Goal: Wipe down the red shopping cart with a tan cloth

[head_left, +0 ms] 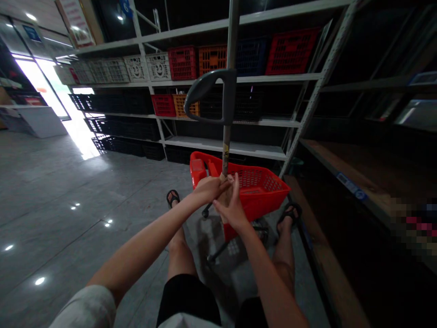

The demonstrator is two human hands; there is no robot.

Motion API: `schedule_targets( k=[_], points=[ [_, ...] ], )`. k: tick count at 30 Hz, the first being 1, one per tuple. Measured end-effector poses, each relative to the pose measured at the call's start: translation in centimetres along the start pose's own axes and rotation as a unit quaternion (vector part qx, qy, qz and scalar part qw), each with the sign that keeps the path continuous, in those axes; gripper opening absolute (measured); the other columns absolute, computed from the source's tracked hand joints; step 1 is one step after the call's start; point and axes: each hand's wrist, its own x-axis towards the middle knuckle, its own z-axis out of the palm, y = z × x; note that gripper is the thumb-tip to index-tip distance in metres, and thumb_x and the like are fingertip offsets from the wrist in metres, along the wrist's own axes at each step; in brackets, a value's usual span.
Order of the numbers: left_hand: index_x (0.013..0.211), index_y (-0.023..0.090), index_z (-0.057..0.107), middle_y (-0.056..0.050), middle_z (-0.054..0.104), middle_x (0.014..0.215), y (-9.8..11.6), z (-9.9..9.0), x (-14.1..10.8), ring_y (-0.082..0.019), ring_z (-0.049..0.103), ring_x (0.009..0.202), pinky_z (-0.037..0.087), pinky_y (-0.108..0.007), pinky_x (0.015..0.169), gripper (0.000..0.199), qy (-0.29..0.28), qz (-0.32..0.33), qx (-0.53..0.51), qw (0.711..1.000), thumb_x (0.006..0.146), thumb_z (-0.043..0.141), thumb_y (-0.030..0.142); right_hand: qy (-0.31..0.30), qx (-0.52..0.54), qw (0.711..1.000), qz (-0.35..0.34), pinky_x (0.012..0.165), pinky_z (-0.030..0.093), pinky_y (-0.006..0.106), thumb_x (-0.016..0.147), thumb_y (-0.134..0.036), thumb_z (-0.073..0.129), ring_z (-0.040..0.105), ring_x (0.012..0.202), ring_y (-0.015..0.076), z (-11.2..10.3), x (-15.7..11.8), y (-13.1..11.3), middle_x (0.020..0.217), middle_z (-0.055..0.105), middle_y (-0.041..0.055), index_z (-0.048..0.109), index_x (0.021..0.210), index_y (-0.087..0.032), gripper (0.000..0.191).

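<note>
A grey metal pole (226, 136) stands upright before me, with a grey loop-shaped handle (229, 102) fixed partway up. At its lower visible part is a tan wrapping (225, 197), perhaps tape or card; I cannot make out which. My left hand (208, 189) is closed, its fingertips pressed on this wrapping from the left. My right hand (235, 208) comes from the right, with thumb and fingers on either side of the wrapping. Just behind both hands is a red plastic shopping cart (261, 205), its basket perforated. The pole's lower end is hidden by my hands.
A white metal shelf rack (218, 146) spans the back, holding red crates (182, 63), orange crates (212, 59), white crates (159, 66) and black crates. Wooden shelving (334, 168) runs along the right. My feet stand either side of the cart on grey floor (112, 200).
</note>
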Motion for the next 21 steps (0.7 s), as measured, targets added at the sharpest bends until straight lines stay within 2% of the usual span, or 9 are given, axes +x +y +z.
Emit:
schedule_targets(
  k=[2, 4, 7, 9, 12, 16, 19, 21],
  points=[
    [0.120, 0.019, 0.072, -0.012, 0.077, 0.096, -0.8, 0.4, -0.2, -0.023, 0.073, 0.088, 0.046, -0.027, 0.069, 0.061, -0.017, 0.056, -0.017, 0.998, 0.109, 0.022, 0.052, 0.018, -0.020, 1.000, 0.000, 0.127, 0.032, 0.046, 0.082, -0.024, 0.073, 0.037, 0.154, 0.0238, 0.0, 0.0, -0.9, 0.165, 0.038, 0.0101, 0.018, 0.165, -0.031, 0.100],
    [0.120, 0.019, 0.071, -0.011, 0.076, 0.095, -1.7, 0.8, -0.5, -0.022, 0.072, 0.086, 0.045, -0.026, 0.069, 0.053, -0.020, 0.089, -0.009, 0.996, 0.109, 0.025, 0.043, 0.037, -0.035, 0.999, -0.006, 0.124, 0.038, 0.043, 0.087, -0.021, 0.065, 0.048, 0.146, 0.0228, -0.6, -0.1, -0.8, 0.155, 0.051, 0.0087, 0.036, 0.159, -0.030, 0.079],
    [0.100, 0.016, 0.075, -0.012, 0.073, 0.085, -2.1, 1.6, -1.0, -0.022, 0.071, 0.082, 0.044, -0.028, 0.069, 0.059, 0.011, 0.042, 0.003, 0.999, 0.110, 0.022, 0.040, 0.115, -0.065, 0.991, -0.029, 0.112, 0.049, 0.040, 0.093, -0.019, 0.054, 0.063, 0.125, 0.0215, -2.0, -0.7, 0.1, 0.130, 0.068, 0.0078, 0.064, 0.137, -0.027, 0.046],
    [0.085, 0.015, 0.075, -0.012, 0.073, 0.079, -1.5, 2.0, -1.4, -0.022, 0.070, 0.078, 0.042, -0.029, 0.066, 0.070, 0.032, 0.004, -0.014, 0.999, 0.110, 0.016, 0.045, 0.184, -0.108, 0.976, -0.039, 0.105, 0.052, 0.040, 0.093, -0.018, 0.051, 0.065, 0.112, 0.0214, -2.9, -1.2, 0.5, 0.114, 0.073, 0.0068, 0.074, 0.117, -0.025, 0.033],
    [0.079, 0.016, 0.075, -0.011, 0.073, 0.076, -0.1, 2.3, -1.9, -0.021, 0.070, 0.074, 0.037, -0.029, 0.062, 0.074, 0.057, 0.001, -0.049, 0.997, 0.108, 0.018, 0.053, 0.244, -0.157, 0.956, -0.044, 0.098, 0.054, 0.040, 0.092, -0.017, 0.049, 0.066, 0.101, 0.0212, -3.6, -2.0, 0.4, 0.102, 0.075, 0.0064, 0.076, 0.102, -0.023, 0.030],
    [0.079, 0.016, 0.078, -0.012, 0.077, 0.080, 1.1, 2.7, -2.3, -0.021, 0.071, 0.075, 0.037, -0.029, 0.063, 0.073, 0.102, 0.000, -0.073, 0.992, 0.108, 0.021, 0.052, 0.314, -0.194, 0.927, -0.068, 0.101, 0.054, 0.040, 0.087, -0.012, 0.044, 0.069, 0.106, 0.0198, -5.2, -2.1, -0.9, 0.108, 0.076, 0.0065, 0.075, 0.106, -0.023, 0.038],
    [0.077, 0.016, 0.079, -0.012, 0.078, 0.081, 1.2, 3.1, -2.5, -0.020, 0.071, 0.075, 0.039, -0.029, 0.064, 0.074, 0.134, -0.003, -0.090, 0.987, 0.108, 0.021, 0.050, 0.427, -0.193, 0.879, -0.088, 0.105, 0.053, 0.043, 0.084, -0.012, 0.044, 0.069, 0.112, 0.0205, -8.4, -1.3, -1.1, 0.114, 0.074, 0.0064, 0.072, 0.110, -0.022, 0.039],
    [0.077, 0.017, 0.080, -0.011, 0.078, 0.079, 1.1, 3.3, -2.4, -0.019, 0.071, 0.075, 0.040, -0.028, 0.066, 0.075, 0.156, 0.004, -0.109, 0.982, 0.108, 0.020, 0.051, 0.502, -0.174, 0.844, -0.070, 0.105, 0.053, 0.045, 0.082, -0.017, 0.047, 0.068, 0.113, 0.0223, -10.9, -0.8, -0.4, 0.114, 0.072, 0.0074, 0.069, 0.109, -0.021, 0.035]
  ],
)
